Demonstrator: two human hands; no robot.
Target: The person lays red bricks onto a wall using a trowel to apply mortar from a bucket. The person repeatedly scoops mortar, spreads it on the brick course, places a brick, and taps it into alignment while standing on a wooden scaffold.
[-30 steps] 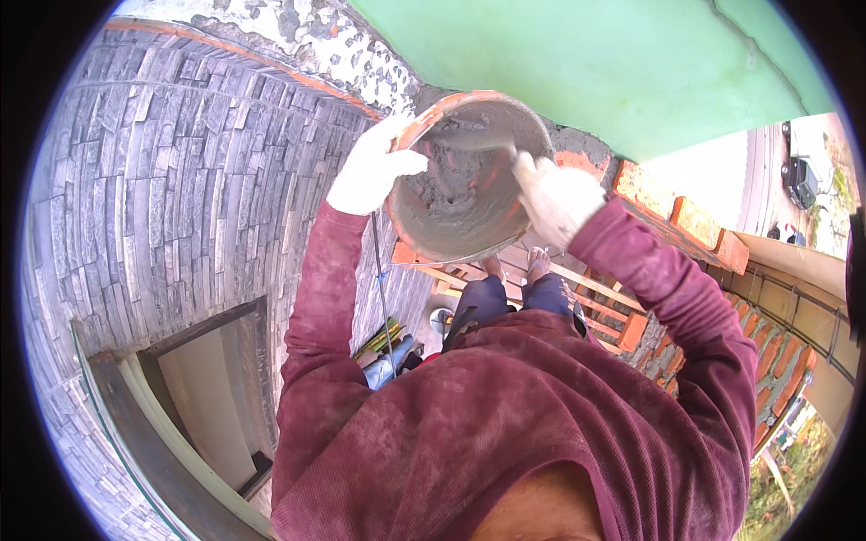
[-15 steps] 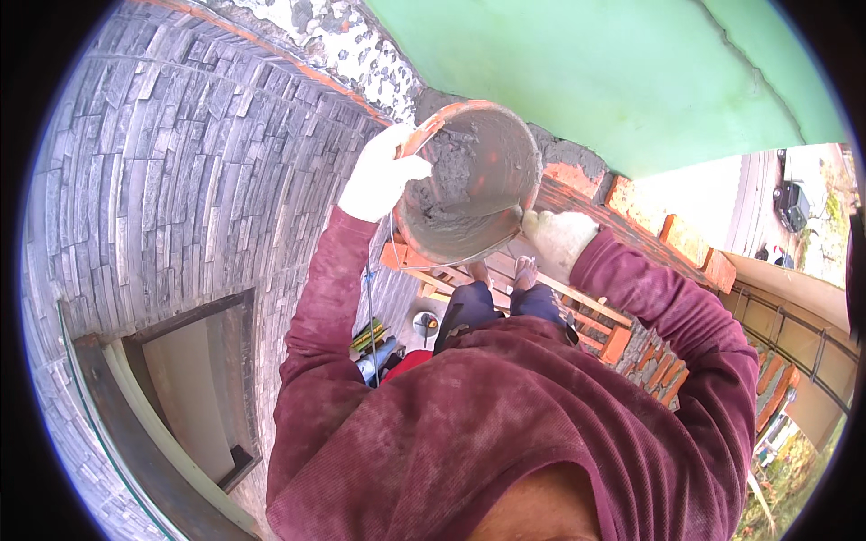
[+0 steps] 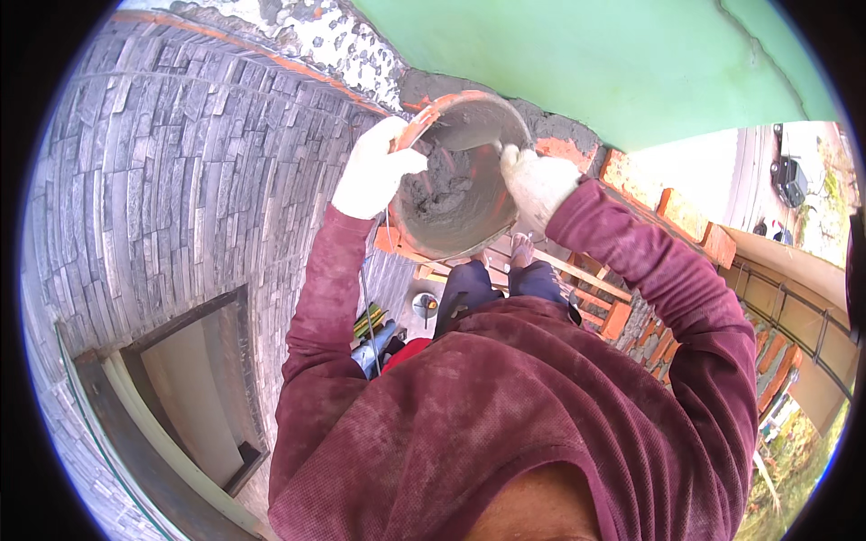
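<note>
My left hand (image 3: 372,171), in a white glove, grips the rim of a tilted orange-brown bucket (image 3: 516,200) with the thumb inside. Wet grey mortar (image 3: 442,185) lies in its bottom and is smeared up the inner wall. At the bucket's right rim is my gloved right hand (image 3: 539,183), its fingers closed on a trowel. The trowel's blade (image 3: 474,135) is coated in grey and hard to tell from the bucket wall; its handle is hidden in the fist.
A grey stone-clad wall (image 3: 180,171) rises at left with a framed opening (image 3: 194,388) lower down. Ahead stands a green wall (image 3: 577,72) with a brick-and-mortar edge below it. My feet (image 3: 520,251) are on wooden slats. Bricks (image 3: 717,245) line the right side; a street lies beyond.
My right hand has moved up along the bucket's rim with the trowel, whose blade went from the near side to the far side. The bucket has shifted slightly left.
</note>
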